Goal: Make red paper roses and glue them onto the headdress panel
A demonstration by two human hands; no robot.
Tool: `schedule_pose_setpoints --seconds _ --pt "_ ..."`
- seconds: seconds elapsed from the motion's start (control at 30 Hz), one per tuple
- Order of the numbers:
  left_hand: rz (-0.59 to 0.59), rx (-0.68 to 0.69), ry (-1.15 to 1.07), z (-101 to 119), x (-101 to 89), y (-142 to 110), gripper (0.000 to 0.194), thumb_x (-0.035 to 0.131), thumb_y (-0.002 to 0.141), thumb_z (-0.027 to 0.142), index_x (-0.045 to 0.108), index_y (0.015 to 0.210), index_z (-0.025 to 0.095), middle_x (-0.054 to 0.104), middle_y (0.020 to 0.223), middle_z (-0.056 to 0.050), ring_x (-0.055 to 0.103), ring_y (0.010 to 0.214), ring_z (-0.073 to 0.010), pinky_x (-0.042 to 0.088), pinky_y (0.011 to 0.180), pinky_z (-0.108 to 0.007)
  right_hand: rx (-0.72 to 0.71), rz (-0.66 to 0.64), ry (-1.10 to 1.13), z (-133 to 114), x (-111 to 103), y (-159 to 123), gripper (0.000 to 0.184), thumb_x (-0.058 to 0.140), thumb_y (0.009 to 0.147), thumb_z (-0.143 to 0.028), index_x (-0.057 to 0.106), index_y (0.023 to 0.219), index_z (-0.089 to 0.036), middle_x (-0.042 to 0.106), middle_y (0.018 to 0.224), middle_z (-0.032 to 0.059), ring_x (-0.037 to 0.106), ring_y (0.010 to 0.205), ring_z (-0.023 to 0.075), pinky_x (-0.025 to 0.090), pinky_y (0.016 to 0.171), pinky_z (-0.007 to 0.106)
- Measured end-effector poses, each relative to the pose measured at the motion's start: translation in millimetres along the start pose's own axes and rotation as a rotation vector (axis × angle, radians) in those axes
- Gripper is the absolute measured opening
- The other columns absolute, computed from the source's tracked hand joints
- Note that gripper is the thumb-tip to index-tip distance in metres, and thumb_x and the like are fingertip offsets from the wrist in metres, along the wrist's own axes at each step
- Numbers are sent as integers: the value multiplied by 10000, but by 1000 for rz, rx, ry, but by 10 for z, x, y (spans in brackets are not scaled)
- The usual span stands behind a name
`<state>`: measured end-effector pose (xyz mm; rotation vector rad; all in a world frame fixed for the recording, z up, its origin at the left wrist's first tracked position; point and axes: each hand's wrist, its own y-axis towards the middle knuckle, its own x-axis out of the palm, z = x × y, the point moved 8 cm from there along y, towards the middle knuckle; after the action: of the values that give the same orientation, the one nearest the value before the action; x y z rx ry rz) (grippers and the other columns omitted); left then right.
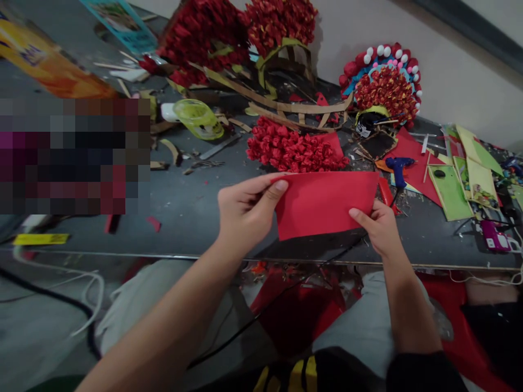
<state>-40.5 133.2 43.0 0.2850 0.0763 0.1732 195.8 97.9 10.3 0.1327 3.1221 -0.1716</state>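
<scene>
A flat rectangular sheet of red paper [327,201] is stretched between my two hands, just over the front part of the dark table. My left hand [251,209] pinches its upper left corner, thumb on top. At the lower right edge, my right hand [378,223] grips the sheet with the thumb in front; its other fingers are partly behind the paper. Right behind the sheet lies a cluster of red crumpled-paper flowers [290,144], its near side partly covered by the sheet.
Beyond stand red flower-covered pieces [281,24] and a curved cardboard frame [278,103]. A blue glue gun [400,167], green cards [449,190] and a purple device [496,237] lie to the right. A yellow-green cup [200,118] and scraps are left. The table edge [163,256] runs below my hands.
</scene>
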Motion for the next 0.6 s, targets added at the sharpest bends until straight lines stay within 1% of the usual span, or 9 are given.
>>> schedule_pose_setpoints --seconds 0.13,0.2,0.27,0.33,0.4,0.43,0.47,0.53,0.6 --pt "-30 45 63 61 80 -19 221 648 752 396 744 791 201 689 651 -6 541 509 -102 470 487 -217 -30 56 2 20 -52 29 330 711 687 -483 680 876 -214 706 831 40 645 814 192 524 715 318" --pt "-80 14 66 37 103 -3 250 631 761 405 733 815 184 639 568 5 503 443 -93 435 424 -201 -81 141 23 9 -140 55 317 654 732 -522 658 831 -221 677 784 29 620 781 173 506 678 287" --pt "-254 -59 79 -18 185 22 275 613 775 412 714 832 162 596 522 12 495 416 -94 422 397 -191 -117 240 1 -11 -257 66 328 611 757 -545 624 755 -217 640 735 14 586 730 152 482 650 260" --pt "-527 -120 107 -56 311 3 282 604 784 420 692 791 153 602 540 0 534 451 -108 447 423 -188 -102 248 -42 -31 -312 70 343 606 754 -549 610 720 -208 615 700 5 561 692 143 463 629 249" --pt "-799 -164 136 -71 423 -80 272 608 785 418 688 795 159 666 653 -28 598 556 -130 488 498 -193 -26 119 -88 -32 -248 62 334 622 744 -532 627 723 -199 615 690 2 552 661 140 447 603 244" --pt "-894 -188 144 -76 462 -128 268 611 785 415 692 837 165 694 732 -43 624 620 -143 505 543 -201 20 26 -114 -29 -179 41 322 625 746 -515 640 727 -195 619 690 0 547 642 134 437 589 240" --pt "-947 -213 139 -77 495 -168 279 615 782 413 692 896 170 709 803 -53 639 675 -153 515 581 -209 62 -73 -146 -27 -96 7 306 621 755 -495 650 728 -191 621 686 -5 539 621 126 424 574 234" --pt "-961 -260 82 -73 566 -232 322 607 785 419 674 978 171 714 883 -67 647 736 -162 521 619 -221 113 -256 -228 -28 86 -84 293 587 791 -454 650 703 -182 602 648 -17 505 572 104 390 539 218" --pt "-942 -264 26 -63 661 -298 308 574 801 420 677 925 158 707 825 -54 630 704 -150 503 590 -208 124 -393 -312 -28 249 -168 310 536 828 -422 625 666 -172 552 596 -29 454 533 86 351 508 206"
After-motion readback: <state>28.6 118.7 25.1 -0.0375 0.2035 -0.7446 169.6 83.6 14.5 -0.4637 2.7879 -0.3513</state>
